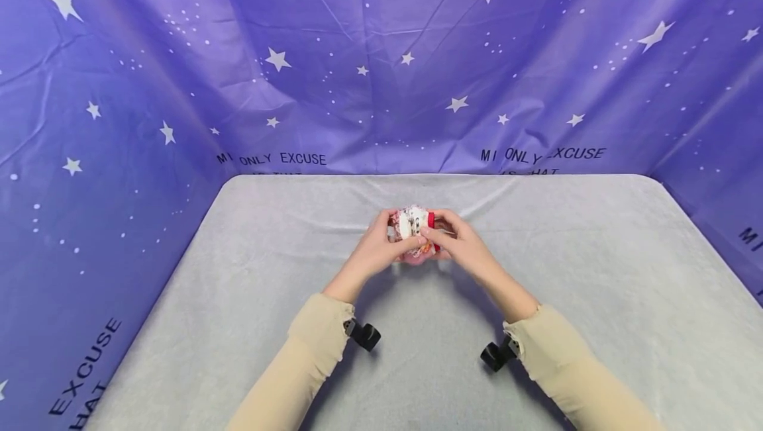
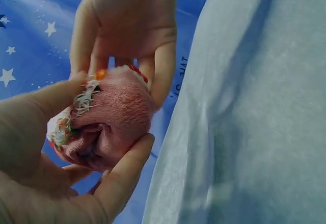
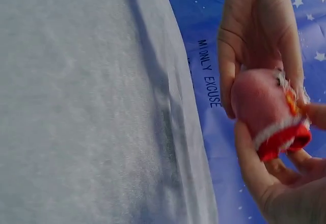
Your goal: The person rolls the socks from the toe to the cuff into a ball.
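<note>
Head view shows both hands meeting above the middle of the grey table [image 1: 572, 285]. The left hand [image 1: 374, 249] and the right hand [image 1: 461, 243] each curl their fingers round a rolled-up pink sock [image 1: 412, 230], held between them just over the table.

Light: bright, even, from above | Shadows: soft, under both forearms on grey table cover [image 1: 596, 252] | Glare: none | Distortion: wide-angle bowing at head-view edges | Blur: right-wrist view soft, foreground fingers unfocused
</note>
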`<state>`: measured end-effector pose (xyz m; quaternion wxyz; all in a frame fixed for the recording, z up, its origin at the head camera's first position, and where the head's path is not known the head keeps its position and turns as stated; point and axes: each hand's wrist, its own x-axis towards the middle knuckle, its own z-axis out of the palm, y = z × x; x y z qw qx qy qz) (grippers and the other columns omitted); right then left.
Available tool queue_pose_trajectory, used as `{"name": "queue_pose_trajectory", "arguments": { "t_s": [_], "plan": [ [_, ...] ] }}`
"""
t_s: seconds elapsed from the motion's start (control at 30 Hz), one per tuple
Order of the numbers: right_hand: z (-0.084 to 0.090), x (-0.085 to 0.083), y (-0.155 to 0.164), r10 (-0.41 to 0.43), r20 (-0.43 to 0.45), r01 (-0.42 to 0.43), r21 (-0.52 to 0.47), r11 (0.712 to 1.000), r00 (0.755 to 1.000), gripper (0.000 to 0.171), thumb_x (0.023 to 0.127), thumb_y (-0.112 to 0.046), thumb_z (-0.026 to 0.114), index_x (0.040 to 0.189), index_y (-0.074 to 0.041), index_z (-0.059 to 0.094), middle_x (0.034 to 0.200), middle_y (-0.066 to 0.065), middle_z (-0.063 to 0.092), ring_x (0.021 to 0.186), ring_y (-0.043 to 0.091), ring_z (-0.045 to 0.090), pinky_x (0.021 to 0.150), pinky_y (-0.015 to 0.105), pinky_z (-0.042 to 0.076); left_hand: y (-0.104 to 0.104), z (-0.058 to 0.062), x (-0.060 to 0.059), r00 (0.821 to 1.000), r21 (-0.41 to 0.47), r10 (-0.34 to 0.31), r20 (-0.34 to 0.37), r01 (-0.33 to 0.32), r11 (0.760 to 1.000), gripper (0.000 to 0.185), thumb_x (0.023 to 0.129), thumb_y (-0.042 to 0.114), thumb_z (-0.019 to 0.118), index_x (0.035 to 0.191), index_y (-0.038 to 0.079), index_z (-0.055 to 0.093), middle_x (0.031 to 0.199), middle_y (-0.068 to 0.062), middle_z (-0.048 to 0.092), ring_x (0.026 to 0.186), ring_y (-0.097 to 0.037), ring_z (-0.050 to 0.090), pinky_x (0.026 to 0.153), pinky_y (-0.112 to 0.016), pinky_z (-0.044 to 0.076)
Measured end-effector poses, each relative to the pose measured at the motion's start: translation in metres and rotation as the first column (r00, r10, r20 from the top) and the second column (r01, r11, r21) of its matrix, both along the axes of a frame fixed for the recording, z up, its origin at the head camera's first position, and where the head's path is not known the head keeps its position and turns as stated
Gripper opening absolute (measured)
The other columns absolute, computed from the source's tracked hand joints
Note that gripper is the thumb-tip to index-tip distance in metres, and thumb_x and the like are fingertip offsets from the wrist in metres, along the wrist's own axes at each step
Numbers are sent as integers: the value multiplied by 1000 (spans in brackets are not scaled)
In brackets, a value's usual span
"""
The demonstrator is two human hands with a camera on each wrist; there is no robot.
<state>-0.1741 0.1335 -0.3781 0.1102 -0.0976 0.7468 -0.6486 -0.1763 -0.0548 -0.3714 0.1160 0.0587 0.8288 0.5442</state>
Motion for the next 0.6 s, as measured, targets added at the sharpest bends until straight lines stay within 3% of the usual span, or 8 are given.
{"name": "queue_pose_trajectory", "arguments": {
  "t_s": [0.1,0.23,0.4,0.5,0.6],
  "plan": [
    [-3,-12,3,-49,58,49,4,999,997,43,101,-16,54,135,8,45,118,18,57,87,6,62,79,29,61,7,-1,-8,1000,-7,-4,-14,4,1000,81,83,30,79,148,7,36,142,-18,40,122,-34,55,103,-47,49],
    [-10,-27,4,-81,159,83,-3,997,984,46,103,-18,50,138,10,40,109,9,51,82,7,60,78,28,61,13,-9,-21,1000,51,-4,-14,5,999,76,86,14,75,148,2,34,140,-22,44,125,-37,57,103,-42,51],
    [-21,-40,5,-107,252,95,59,994,962,52,103,-17,52,144,9,34,115,16,53,80,10,62,79,30,61,14,-25,-32,1000,47,-15,25,14,999,71,87,4,71,148,-2,35,140,-25,51,126,-38,57,100,-39,54],
    [-26,-43,9,-119,267,94,103,990,956,53,102,-15,52,146,7,31,120,20,53,82,11,61,79,31,61,12,-31,-33,998,37,-36,53,34,999,70,87,4,70,148,-1,36,144,-24,49,128,-38,56,99,-38,54],
    [-26,-43,17,-107,250,80,118,990,962,55,102,-13,51,147,6,29,123,22,55,84,10,63,81,32,61,6,-34,-35,994,87,-56,92,48,995,68,89,6,69,149,1,37,150,-21,45,132,-38,53,98,-39,55]
  ]
}}
